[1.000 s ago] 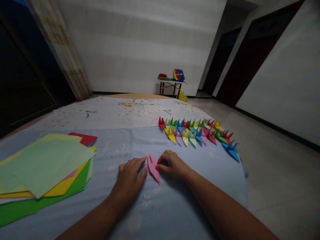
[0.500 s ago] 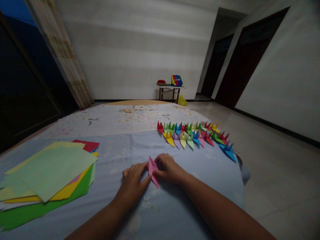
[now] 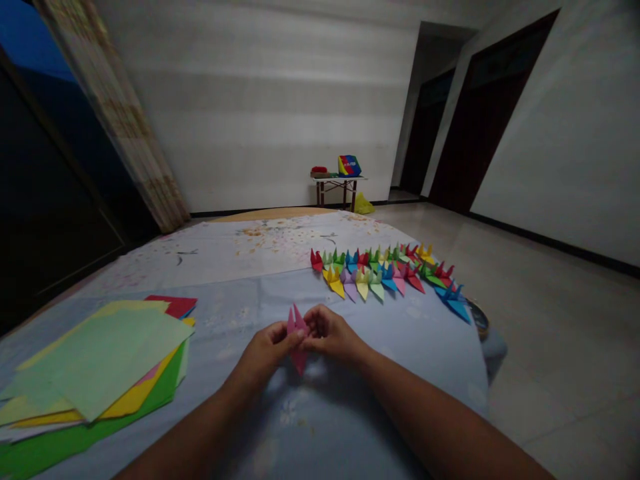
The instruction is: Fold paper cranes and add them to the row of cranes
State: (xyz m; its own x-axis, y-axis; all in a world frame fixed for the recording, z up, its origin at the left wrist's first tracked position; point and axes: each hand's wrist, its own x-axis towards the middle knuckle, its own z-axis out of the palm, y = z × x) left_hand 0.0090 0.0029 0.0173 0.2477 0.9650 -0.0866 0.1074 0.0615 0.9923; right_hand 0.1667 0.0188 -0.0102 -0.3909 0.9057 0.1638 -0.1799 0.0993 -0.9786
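Between my hands is a pink origami piece (image 3: 299, 361), folded into a narrow diamond with two points at its top and one below. My left hand (image 3: 266, 348) pinches its left side, the thumb lying across the front. From the right, my right hand (image 3: 334, 337) grips the other edge with thumb and curled fingers; the fingertips are partly hidden. Beyond my right hand, finished paper cranes (image 3: 363, 283) in many colours stand in rows on the table. A stack of coloured paper sheets (image 3: 120, 353) lies to my left, pale green on top.
A floral light-blue and white cloth (image 3: 225, 267) covers the table. A small side table (image 3: 340, 179) against the far wall carries a colourful box (image 3: 349, 166). Past the table's right edge are a round-rimmed object (image 3: 479, 319) and a seat-like grey shape (image 3: 494, 350).
Both hands have raised the pink origami piece from lying on the cloth to a more upright hold. My left hand went from resting flat beside it to pinching it.
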